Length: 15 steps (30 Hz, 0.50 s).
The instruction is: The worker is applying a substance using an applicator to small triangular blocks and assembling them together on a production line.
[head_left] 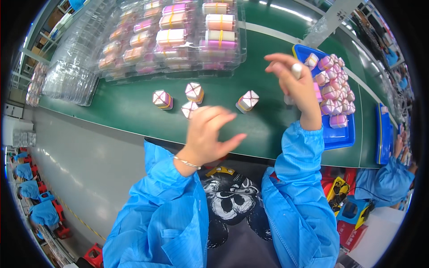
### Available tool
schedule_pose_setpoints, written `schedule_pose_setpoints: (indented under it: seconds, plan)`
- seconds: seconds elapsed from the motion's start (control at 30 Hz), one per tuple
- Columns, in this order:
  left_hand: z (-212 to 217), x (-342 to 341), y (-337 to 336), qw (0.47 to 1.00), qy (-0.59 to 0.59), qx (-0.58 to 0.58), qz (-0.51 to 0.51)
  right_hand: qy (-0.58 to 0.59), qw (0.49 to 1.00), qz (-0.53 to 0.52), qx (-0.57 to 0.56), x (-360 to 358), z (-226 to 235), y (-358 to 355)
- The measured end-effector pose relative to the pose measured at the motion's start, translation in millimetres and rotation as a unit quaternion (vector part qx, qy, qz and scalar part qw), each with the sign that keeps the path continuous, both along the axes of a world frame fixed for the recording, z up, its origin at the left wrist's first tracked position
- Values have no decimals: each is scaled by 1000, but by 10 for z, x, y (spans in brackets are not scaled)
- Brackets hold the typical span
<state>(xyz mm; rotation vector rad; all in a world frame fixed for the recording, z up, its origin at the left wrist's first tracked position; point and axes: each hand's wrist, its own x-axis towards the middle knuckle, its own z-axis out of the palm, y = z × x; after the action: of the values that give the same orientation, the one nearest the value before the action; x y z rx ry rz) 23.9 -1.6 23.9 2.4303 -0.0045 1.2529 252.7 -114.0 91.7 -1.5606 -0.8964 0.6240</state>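
Note:
My left hand [206,134] hovers over the near side of the green table, fingers spread and nothing between them. Just beyond its fingertips stands a small block bundle [189,108], partly covered by the hand. The bundle beside it [194,92] has a white top split into triangles and a yellow band round its side. Another such bundle [161,99] stands to the left, and one more [248,101] to the right. My right hand [298,85] is raised left of a blue tray [342,139], its fingers curled round a white pen-like stick [296,69].
Several pink and white bundles [333,91] crowd the blue tray. Clear plastic trays [174,67] with banded bundles are stacked at the back; nested clear trays [73,67] stand left of them. A grey post [328,24] rises at the back right. A co-worker's blue sleeve [384,181] shows at right.

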Motion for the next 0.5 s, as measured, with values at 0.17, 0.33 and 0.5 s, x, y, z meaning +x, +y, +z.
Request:
schedule_pose_setpoints:
  seconds: [0.17, 0.33, 0.5]
  plan:
    - [50, 652, -85, 947, 152, -273, -75, 96, 960, -38, 259, 5, -80, 64]
    - [-54, 853, 152, 887, 237, -379, -114, 118, 946, -58, 295, 36, -152, 81]
    - [-142, 838, -20, 969, 182, -165, -12, 133, 949, -62, 278, -23, -182, 131]
